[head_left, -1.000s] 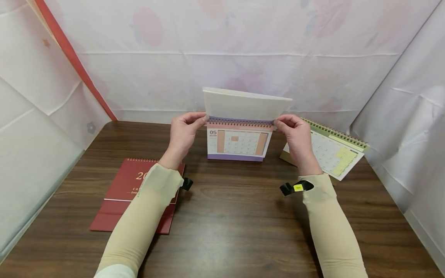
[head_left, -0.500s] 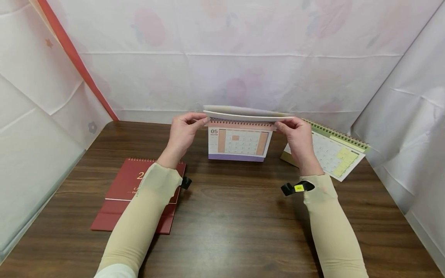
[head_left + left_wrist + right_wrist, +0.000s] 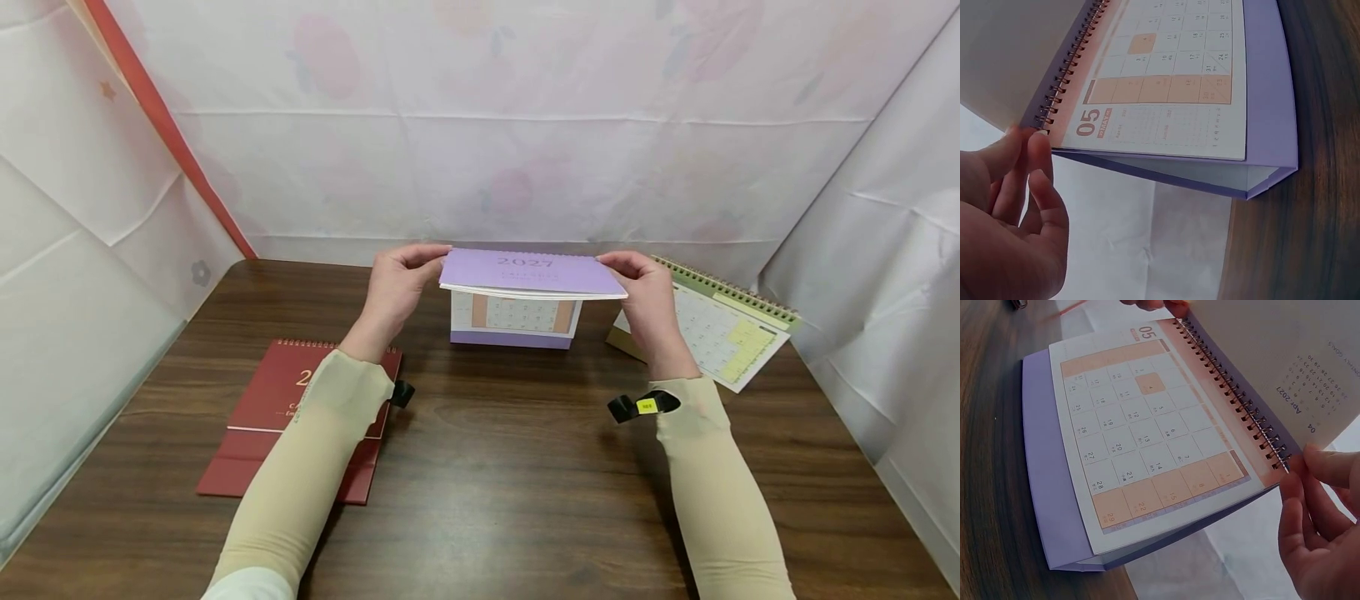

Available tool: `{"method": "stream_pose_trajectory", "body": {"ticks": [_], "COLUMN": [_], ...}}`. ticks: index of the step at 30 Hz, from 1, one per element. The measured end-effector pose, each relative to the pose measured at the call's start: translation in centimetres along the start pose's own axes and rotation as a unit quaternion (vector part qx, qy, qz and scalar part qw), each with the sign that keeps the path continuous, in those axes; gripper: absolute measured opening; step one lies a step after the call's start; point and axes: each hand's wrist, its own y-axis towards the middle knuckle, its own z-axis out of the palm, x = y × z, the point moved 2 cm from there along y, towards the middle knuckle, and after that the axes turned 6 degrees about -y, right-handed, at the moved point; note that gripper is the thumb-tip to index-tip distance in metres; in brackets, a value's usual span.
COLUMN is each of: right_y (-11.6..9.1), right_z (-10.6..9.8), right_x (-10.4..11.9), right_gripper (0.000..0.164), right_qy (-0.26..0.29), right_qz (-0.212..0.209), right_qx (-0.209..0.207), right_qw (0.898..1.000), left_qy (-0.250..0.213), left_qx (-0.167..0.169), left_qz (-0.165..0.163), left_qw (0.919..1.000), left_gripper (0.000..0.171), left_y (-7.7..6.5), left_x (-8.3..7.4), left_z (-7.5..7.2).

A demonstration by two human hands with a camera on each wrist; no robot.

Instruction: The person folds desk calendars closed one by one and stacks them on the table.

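A purple desk calendar (image 3: 532,273) stands upright at the back middle of the table, its 2027 cover and a few pages tilted forward over the May page (image 3: 1166,75). At its top left corner, by the spiral binding (image 3: 1066,69), my left hand (image 3: 397,287) pinches the edge between thumb and fingers. The opposite end of the spiral is pinched by my right hand (image 3: 647,300). The right wrist view shows the back of an April 2027 page (image 3: 1291,369) hanging over the coil. In the head view the cover hides the upper part of the May page.
A red calendar (image 3: 255,400) lies at the left, partly under my left forearm. Behind my right hand, a green and white calendar (image 3: 727,333) stands at an angle. Brown wooden table (image 3: 480,500); pale curtains (image 3: 480,125) enclose its back and sides.
The cover and turned pages, raised above the spiral a second ago, have swung forward and down, bringing the purple 2027 front into view. Both hands have stayed nearly in place.
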Motion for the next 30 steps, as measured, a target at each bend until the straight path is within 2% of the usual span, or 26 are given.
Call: {"method": "stream_pose_trajectory", "body": {"ticks": [8,19,25,30], "right_y": [0.25,0.37,0.42,0.44], "right_z": [0.24,0.21,0.21,0.24], "right_x": [-0.05,-0.24,-0.45,-0.66], "right_gripper": [0.01,0.013,0.013,0.013], "right_qy": [0.046,0.055,0.029,0.018], "right_qz": [0.028,0.039,0.052,0.058], "right_qx": [0.014,0.018,0.024,0.032], "right_qw": [0.998,0.998,0.998,0.998], "left_qy": [0.005,-0.032,-0.05,-0.03], "left_qx": [0.004,0.025,0.02,0.028], "left_qz": [-0.025,-0.05,-0.05,-0.047], "left_qw": [0.9997,0.998,0.9973,0.9981], "left_gripper": [0.023,0.026,0.026,0.024], "left_y": [-0.01,0.15,0.16,0.07], "left_x": [0.07,0.16,0.23,0.43], "left_z": [0.0,0.17,0.39,0.58]}}
